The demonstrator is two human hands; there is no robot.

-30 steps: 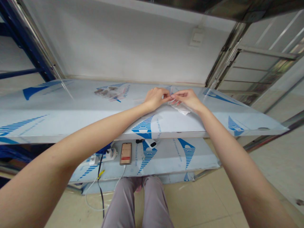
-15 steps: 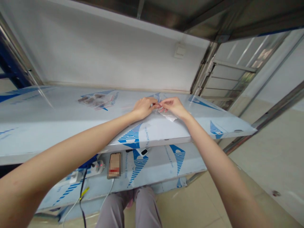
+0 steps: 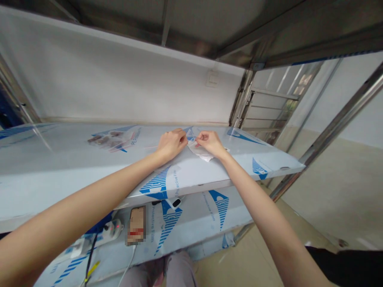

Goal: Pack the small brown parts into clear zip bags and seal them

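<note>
Filled bag: a clear plastic bag (image 3: 112, 140) with brownish contents lies flat on the shelf, well left of the left hand.

Below the left forearm: on the lower shelf sit a power strip (image 3: 111, 231) with a black cable (image 3: 89, 255), and a phone (image 3: 136, 225), blurred out, with a white charging cable (image 3: 128, 263) running down from it.

Left hand: the left hand (image 3: 171, 144) is curled, knuckles up, resting at the left edge of the small bag; its fingertips are hidden, so whether it has hold of the plastic cannot be told.

Small bag: a small clear plastic bag (image 3: 200, 150) lies between the hands on the film-covered steel shelf (image 3: 236, 167), with a whitish crumpled part hanging toward the shelf's front. It looks light, limp and slippery, so it would likely be easiest to take by its top edge, between finger and thumb.

Right hand: the right hand (image 3: 211, 143) is nearly closed, with its thumb and forefinger pinching the top of the small bag.

Right of the hands: a metal shelf upright (image 3: 242, 99) rises at the shelf's back corner.
</note>
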